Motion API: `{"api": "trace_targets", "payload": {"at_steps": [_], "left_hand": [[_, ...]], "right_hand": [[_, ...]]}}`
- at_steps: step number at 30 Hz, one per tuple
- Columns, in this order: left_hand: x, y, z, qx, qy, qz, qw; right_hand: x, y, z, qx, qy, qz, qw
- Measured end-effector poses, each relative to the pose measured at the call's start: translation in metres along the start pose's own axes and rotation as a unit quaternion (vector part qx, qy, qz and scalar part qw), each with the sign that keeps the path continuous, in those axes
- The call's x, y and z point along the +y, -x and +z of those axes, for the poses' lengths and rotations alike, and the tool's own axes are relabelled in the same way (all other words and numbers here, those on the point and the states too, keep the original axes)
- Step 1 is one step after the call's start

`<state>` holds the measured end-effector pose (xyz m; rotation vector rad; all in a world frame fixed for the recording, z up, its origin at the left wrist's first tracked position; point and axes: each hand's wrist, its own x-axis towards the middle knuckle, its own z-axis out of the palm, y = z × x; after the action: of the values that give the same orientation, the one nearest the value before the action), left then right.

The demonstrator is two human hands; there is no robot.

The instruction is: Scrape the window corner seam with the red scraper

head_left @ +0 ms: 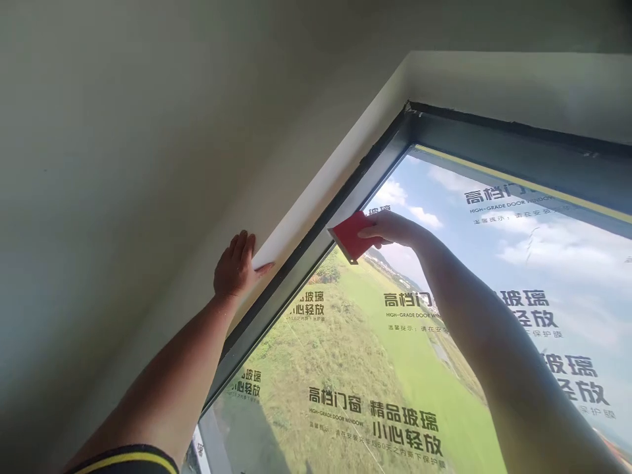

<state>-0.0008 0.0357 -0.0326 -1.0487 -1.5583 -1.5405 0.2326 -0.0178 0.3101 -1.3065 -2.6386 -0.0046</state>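
Note:
My right hand (395, 229) grips a red scraper (350, 235) with a thin metal edge, the thumb lying on its upper face. The blade side points left, at the slanted side of the dark window frame (302, 273). Whether the blade touches the frame cannot be made out. Further left, my left hand (236, 268) rests on the corner of the pale window reveal (316, 205). Its fingers lie on the wall and its thumb stretches over the reveal; nothing is held in it.
Protective film with printed dark lettering covers the window glass (345, 342). A yellow strip (518, 178) runs along the upper frame. Plain pale wall (123, 164) surrounds the opening on the left and above. Green land and sky show outside.

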Motion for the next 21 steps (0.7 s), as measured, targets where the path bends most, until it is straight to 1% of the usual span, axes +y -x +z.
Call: {"api": "trace_targets", "payload": {"at_steps": [3, 7, 10, 11, 14, 16, 18, 21], "left_hand": [[-0.001, -0.001, -0.001, -0.012, 0.013, -0.012, 1.000], [0.000, -0.002, -0.002, -0.020, 0.023, -0.011, 0.999], [0.002, -0.003, -0.005, -0.027, 0.021, -0.015, 0.999], [0.003, -0.003, -0.006, -0.031, 0.022, -0.018, 0.999], [0.003, -0.004, -0.009, -0.052, 0.023, -0.022, 0.998], [0.003, -0.004, -0.010, -0.071, 0.024, -0.023, 0.997], [0.001, -0.004, -0.011, -0.080, 0.024, -0.026, 0.996], [0.000, -0.005, -0.012, -0.080, 0.023, -0.020, 0.996]], "right_hand": [[-0.002, -0.001, 0.009, 0.024, -0.033, -0.020, 0.999], [0.004, -0.017, 0.042, 0.023, 0.009, -0.052, 0.998], [0.010, -0.023, 0.072, 0.024, 0.030, -0.062, 0.997], [0.011, -0.022, 0.085, 0.009, 0.021, -0.061, 0.998], [0.009, -0.017, 0.128, -0.069, -0.019, -0.058, 0.996], [0.008, -0.013, 0.157, -0.095, -0.019, -0.051, 0.994], [0.009, -0.011, 0.179, -0.097, -0.019, -0.043, 0.994], [0.015, -0.012, 0.196, -0.081, -0.028, -0.038, 0.996]]}}
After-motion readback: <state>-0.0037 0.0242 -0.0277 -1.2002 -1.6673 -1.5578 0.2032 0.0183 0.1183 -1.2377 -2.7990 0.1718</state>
